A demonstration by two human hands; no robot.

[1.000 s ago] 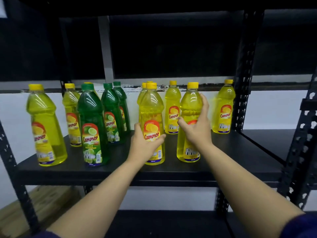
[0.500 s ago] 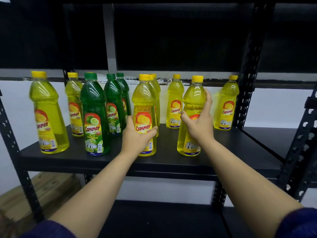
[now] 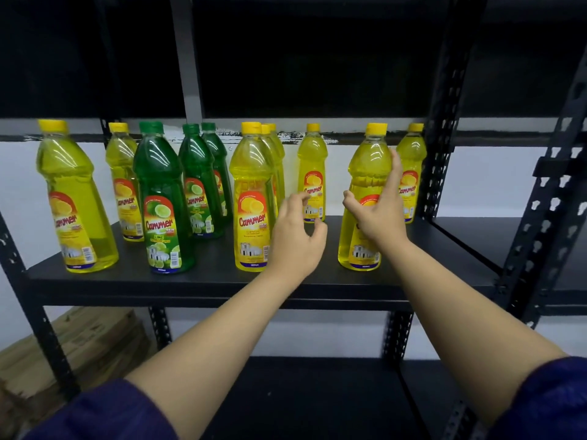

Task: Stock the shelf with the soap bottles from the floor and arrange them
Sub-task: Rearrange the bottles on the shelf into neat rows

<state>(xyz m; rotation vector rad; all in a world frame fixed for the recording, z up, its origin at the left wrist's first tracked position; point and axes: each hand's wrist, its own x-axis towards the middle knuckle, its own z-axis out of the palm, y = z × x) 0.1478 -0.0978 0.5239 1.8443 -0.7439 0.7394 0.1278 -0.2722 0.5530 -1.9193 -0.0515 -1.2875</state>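
Several soap bottles stand on the black shelf board (image 3: 203, 282). My right hand (image 3: 378, 211) grips a yellow front bottle (image 3: 365, 198) at the right, which stands upright on the board. My left hand (image 3: 297, 239) hangs open just right of another yellow front bottle (image 3: 252, 198), fingers curled and apart, holding nothing. Three green lime bottles stand left of centre, the nearest green bottle (image 3: 162, 198) in front. A large yellow bottle (image 3: 71, 198) stands at the far left. More yellow bottles line the back, among them a back yellow bottle (image 3: 313, 173).
A black perforated upright (image 3: 441, 122) closes the shelf bay on the right, with a second rack (image 3: 549, 201) beyond it. A lower black shelf (image 3: 301, 395) lies under my arms. Brown cardboard boxes (image 3: 82, 344) sit on the floor at lower left.
My left hand has let go of the middle yellow bottle and moved to its right, after sliding it left. My right hand has kept its hold and shifted its bottle rightwards.
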